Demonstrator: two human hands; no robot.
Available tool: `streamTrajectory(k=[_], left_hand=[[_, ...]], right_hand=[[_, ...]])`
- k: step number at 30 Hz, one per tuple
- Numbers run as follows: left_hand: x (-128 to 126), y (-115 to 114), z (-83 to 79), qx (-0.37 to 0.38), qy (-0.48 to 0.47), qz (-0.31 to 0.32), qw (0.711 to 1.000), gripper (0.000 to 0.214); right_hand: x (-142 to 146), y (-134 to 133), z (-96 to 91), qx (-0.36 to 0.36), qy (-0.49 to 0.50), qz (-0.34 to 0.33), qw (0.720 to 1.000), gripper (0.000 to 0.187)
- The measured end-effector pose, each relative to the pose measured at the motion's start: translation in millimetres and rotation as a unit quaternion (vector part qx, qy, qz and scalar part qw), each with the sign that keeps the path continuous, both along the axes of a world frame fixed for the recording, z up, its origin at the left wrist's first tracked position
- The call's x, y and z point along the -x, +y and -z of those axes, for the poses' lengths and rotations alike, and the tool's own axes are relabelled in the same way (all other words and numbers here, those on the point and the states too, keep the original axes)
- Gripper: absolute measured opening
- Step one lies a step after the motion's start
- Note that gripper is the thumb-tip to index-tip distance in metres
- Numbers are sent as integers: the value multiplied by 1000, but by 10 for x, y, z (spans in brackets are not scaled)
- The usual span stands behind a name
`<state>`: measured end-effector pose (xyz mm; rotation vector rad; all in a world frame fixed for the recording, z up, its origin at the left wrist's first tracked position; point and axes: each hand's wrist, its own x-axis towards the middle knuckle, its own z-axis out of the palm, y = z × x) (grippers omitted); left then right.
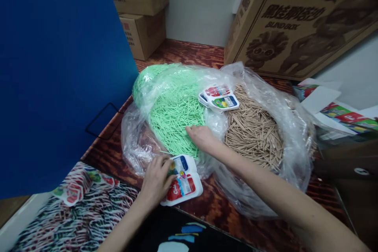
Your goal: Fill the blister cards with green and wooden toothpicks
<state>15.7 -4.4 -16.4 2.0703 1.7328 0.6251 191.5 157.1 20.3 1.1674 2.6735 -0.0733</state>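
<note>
My left hand (157,178) grips the left edge of a printed white package (191,187) with a red and a dark-blue label, at the front of the table. Above it lies a heap of thin light-green sticks (174,122) in an open clear plastic bag. At the right side of that heap is my right hand (201,137), its fingers drawn together among the sticks; what is between them, if anything, is hidden. A second bag holds brown sticks (254,134), beneath my right forearm. Between the two heaps rests a small stack of similar packages (219,97).
A blue panel (62,75) stands on the left. Cardboard boxes (144,33) are stacked behind, and a large printed carton (295,23) leans at the back right. Many packages fill a container (79,216) at the lower left. Open printed boxes (345,114) stand right.
</note>
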Motion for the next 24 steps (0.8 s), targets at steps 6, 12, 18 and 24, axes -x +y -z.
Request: streamTrajectory(k=[6,12,18,24], left_hand=[[39,131,126,33,-34,-51,998,32],[154,341,199,131,-159,-110,972,13],[239,384,210,120,-167,-76,976,13],[234,316,36,118,-126,39,984,2]], right_hand=[[43,58,-10,-10,13,12,1000,21],[-92,221,20,28,336,172,926,7],[-123,300,121,264,613,321,672,6],[-162,249,83,272,682,354,579,16]])
